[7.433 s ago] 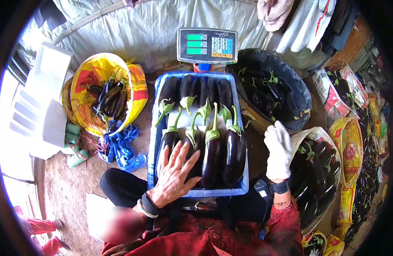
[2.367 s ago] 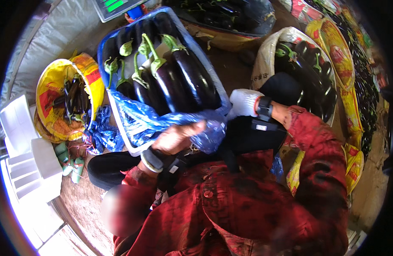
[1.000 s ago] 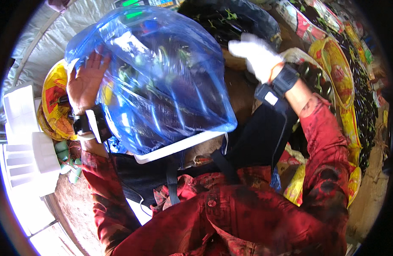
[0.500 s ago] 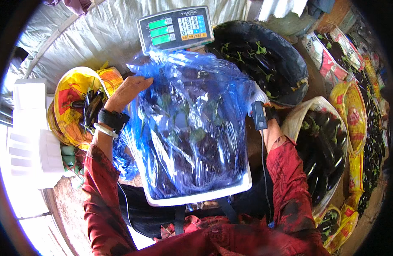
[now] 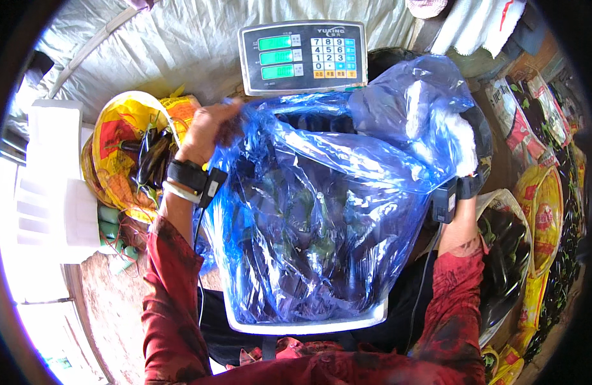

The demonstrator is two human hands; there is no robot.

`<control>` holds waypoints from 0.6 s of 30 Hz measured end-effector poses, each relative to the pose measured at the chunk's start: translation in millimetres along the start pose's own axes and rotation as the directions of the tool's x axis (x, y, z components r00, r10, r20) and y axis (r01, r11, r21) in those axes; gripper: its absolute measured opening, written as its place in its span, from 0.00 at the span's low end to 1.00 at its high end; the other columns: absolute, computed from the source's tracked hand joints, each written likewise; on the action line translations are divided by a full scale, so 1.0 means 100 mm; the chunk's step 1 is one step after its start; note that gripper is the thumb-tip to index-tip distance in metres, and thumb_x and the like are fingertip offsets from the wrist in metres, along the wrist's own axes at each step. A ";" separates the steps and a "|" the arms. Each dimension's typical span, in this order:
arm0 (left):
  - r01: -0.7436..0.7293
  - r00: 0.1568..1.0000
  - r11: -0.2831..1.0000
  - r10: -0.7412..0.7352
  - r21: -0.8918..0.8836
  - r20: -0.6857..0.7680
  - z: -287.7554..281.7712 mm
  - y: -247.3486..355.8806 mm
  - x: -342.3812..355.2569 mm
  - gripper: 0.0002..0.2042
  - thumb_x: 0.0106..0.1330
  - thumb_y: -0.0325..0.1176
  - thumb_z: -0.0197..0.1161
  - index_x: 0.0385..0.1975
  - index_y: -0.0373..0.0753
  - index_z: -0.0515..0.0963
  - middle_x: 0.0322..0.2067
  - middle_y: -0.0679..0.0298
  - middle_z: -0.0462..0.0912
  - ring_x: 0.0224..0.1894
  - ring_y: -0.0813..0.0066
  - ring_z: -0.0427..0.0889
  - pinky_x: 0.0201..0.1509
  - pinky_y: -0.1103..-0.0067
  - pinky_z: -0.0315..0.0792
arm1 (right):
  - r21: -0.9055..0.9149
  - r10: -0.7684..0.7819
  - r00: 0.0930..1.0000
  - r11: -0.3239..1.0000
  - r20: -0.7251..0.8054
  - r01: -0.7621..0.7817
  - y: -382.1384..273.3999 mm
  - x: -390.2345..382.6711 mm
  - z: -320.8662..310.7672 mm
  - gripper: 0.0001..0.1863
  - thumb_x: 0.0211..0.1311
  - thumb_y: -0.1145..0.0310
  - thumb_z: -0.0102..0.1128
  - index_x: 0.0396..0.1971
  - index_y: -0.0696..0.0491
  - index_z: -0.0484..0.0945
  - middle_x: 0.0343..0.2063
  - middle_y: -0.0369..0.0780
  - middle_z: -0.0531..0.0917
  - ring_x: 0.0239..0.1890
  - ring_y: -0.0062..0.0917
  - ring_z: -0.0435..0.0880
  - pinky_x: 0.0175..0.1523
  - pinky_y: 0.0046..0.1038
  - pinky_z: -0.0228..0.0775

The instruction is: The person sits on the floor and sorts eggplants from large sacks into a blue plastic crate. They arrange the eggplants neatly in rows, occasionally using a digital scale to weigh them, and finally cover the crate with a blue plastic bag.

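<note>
A blue see-through plastic bag point(image 5: 399, 151) lines a white box point(image 5: 309, 328) in front of me. Dark eggplants with green stems point(image 5: 318, 224) show through the shiny film. My bare left hand point(image 5: 209, 128) pinches the bag's upper left edge, its fingertips blurred. On the right, my right hand point(image 5: 461, 144) in a white glove draws the film outward. Bunched blue film partly covers its fingers. Between the hands the bag's far edge is spread, and a dark gap shows near the scale. Both wrists carry black strapped devices.
Beyond the box stands a scale display point(image 5: 302, 59) with green screens. A yellow-lined basket point(image 5: 110, 115) of eggplants is at left, beside white foam boxes point(image 5: 55, 141). To the right are a pale sack point(image 5: 524, 221) of eggplants, yellow bags point(image 5: 545, 199) and more loose eggplants.
My right hand has moved right and outward, pulling the film with it. The bag's far part is now spread and folded back toward the right. My left hand still grips its side.
</note>
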State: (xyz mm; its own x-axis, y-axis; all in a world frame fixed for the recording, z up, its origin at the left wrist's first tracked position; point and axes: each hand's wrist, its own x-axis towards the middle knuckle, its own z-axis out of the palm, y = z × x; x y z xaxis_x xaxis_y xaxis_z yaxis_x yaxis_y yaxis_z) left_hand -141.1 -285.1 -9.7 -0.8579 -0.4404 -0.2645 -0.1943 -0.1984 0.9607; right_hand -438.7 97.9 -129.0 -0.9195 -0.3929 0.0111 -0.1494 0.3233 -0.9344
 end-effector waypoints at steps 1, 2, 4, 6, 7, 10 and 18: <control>-0.027 0.993 0.981 0.004 -0.192 -0.118 -0.13 -0.08 0.08 0.12 0.70 0.40 0.59 0.36 0.37 0.82 0.29 0.65 0.84 0.26 0.77 0.81 0.27 0.79 0.71 | 0.058 -0.029 0.999 0.998 0.046 0.026 -0.05 -0.08 -0.03 0.22 0.60 0.66 0.61 0.54 0.56 0.75 0.47 0.42 0.84 0.47 0.28 0.83 0.54 0.29 0.75; -0.065 0.972 0.980 0.020 -0.188 -0.233 -0.29 -0.22 0.10 0.12 0.70 0.40 0.59 0.38 0.38 0.81 0.30 0.66 0.83 0.27 0.77 0.81 0.29 0.80 0.72 | 0.103 -0.052 0.994 0.994 0.098 0.041 -0.09 -0.18 -0.06 0.22 0.62 0.66 0.60 0.55 0.56 0.75 0.48 0.42 0.83 0.48 0.27 0.83 0.54 0.28 0.75; -0.100 0.946 0.995 0.087 -0.024 -0.312 -0.65 -0.56 0.00 0.15 0.70 0.43 0.57 0.43 0.38 0.80 0.32 0.66 0.84 0.31 0.77 0.81 0.33 0.81 0.74 | 0.197 -0.231 0.896 0.966 0.378 0.166 -0.15 -0.49 -0.04 0.21 0.64 0.67 0.59 0.56 0.57 0.74 0.49 0.42 0.83 0.49 0.26 0.82 0.55 0.28 0.75; 0.026 0.940 1.000 -0.020 0.014 -0.341 -0.94 -1.00 -0.33 0.15 0.69 0.45 0.57 0.45 0.42 0.79 0.34 0.67 0.82 0.36 0.77 0.82 0.40 0.80 0.76 | -0.158 -0.271 0.675 0.850 0.687 0.503 -0.17 -0.95 -0.06 0.19 0.60 0.68 0.62 0.52 0.57 0.78 0.47 0.43 0.85 0.47 0.29 0.85 0.52 0.30 0.76; 0.036 0.971 0.961 0.031 0.275 -0.235 -0.99 -1.27 -0.58 0.18 0.69 0.45 0.58 0.51 0.40 0.76 0.40 0.64 0.81 0.41 0.75 0.81 0.44 0.78 0.76 | -0.250 -0.184 0.635 0.810 0.750 0.531 -0.15 -1.17 -0.01 0.17 0.56 0.69 0.65 0.46 0.57 0.81 0.40 0.43 0.87 0.40 0.32 0.86 0.47 0.31 0.78; 0.313 0.945 0.932 -0.324 -0.181 -0.037 -0.84 -1.85 -1.24 0.26 0.70 0.49 0.58 0.60 0.36 0.70 0.54 0.60 0.78 0.52 0.71 0.79 0.52 0.72 0.77 | -0.368 -0.031 0.586 0.751 0.810 0.548 -0.05 -1.73 0.07 0.16 0.56 0.69 0.65 0.45 0.57 0.82 0.39 0.43 0.87 0.39 0.32 0.86 0.46 0.31 0.78; 0.489 0.871 0.868 -0.478 0.090 -0.113 -0.53 -1.57 -1.72 0.21 0.76 0.40 0.48 0.64 0.37 0.66 0.59 0.58 0.75 0.56 0.67 0.77 0.61 0.70 0.72 | -0.364 0.011 0.547 0.758 0.837 0.541 -0.19 -2.47 -0.23 0.15 0.55 0.68 0.65 0.43 0.57 0.83 0.36 0.43 0.87 0.36 0.32 0.86 0.44 0.31 0.78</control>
State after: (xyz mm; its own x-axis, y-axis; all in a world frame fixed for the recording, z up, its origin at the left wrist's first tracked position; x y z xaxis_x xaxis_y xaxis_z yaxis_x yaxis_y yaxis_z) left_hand 61.7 -224.4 -119.6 -0.6004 -0.3875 -0.6995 -0.6304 -0.3090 0.7122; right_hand -217.2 208.7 -105.6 -0.2000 -0.9320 -0.3024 -0.7431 0.3454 -0.5731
